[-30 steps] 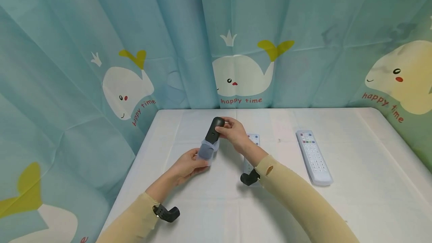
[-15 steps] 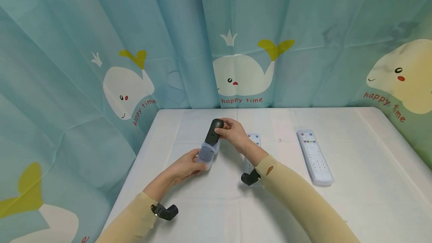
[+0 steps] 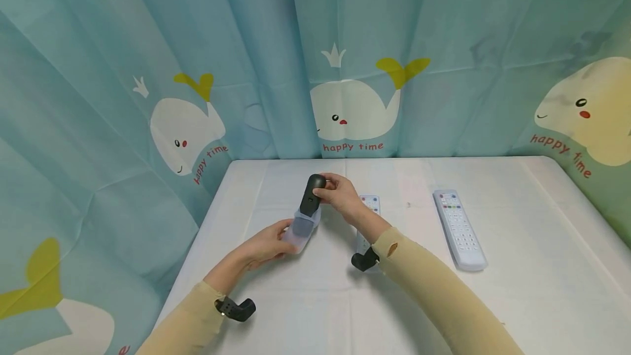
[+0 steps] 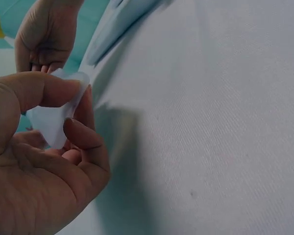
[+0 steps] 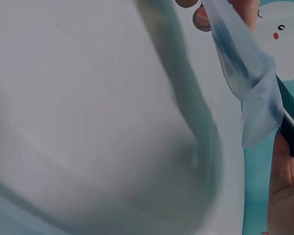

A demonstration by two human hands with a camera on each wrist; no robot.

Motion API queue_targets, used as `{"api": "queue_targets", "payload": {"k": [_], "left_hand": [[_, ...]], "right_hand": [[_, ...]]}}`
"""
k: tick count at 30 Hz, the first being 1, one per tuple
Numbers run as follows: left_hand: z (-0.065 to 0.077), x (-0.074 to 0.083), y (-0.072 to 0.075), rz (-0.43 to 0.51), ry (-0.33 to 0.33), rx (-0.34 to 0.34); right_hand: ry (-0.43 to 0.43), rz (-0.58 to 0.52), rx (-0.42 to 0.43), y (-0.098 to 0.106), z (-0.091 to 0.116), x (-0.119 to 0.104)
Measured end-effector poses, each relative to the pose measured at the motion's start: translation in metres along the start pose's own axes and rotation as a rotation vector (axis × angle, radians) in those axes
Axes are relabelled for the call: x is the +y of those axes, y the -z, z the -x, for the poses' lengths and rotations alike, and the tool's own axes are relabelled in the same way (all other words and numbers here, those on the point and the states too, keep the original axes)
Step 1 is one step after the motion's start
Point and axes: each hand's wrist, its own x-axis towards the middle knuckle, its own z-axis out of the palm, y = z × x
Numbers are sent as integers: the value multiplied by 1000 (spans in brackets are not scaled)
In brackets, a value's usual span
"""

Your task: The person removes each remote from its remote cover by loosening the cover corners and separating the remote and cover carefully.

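Observation:
In the head view my right hand (image 3: 341,197) grips the upper end of a black remote control (image 3: 310,201), thumb across its face. The remote's lower part sits inside a translucent silicone cover (image 3: 302,229), whose mouth is folded around it. My left hand (image 3: 261,245) pinches the lower end of this cover. The left wrist view shows the cover's end (image 4: 51,122) between thumb and fingers. Seen from the right wrist, the soft cover (image 5: 237,54) hangs in a loose flap beside the remote (image 5: 288,112). Both are tilted above the table.
One pale remote (image 3: 370,204) lies partly under my right forearm. Another pale remote (image 3: 458,229) lies farther right on the white-covered table (image 3: 532,267). A blue whale-print curtain (image 3: 276,97) hangs behind and to the left.
My left hand has shifted slightly down and left, drawing the cover longer below the remote. My right hand, with the remote, has moved down very slightly.

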Motion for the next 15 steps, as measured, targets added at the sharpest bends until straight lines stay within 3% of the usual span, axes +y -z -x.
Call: {"api": "queue_targets", "payload": {"k": [7,15], "left_hand": [[-3,-2,4,37,-41,-29],[-5,2,7,26,-65,46]], "right_hand": [[-9,35,5,2,-1,0],[0,-13,-18,2,2,-1]]}}
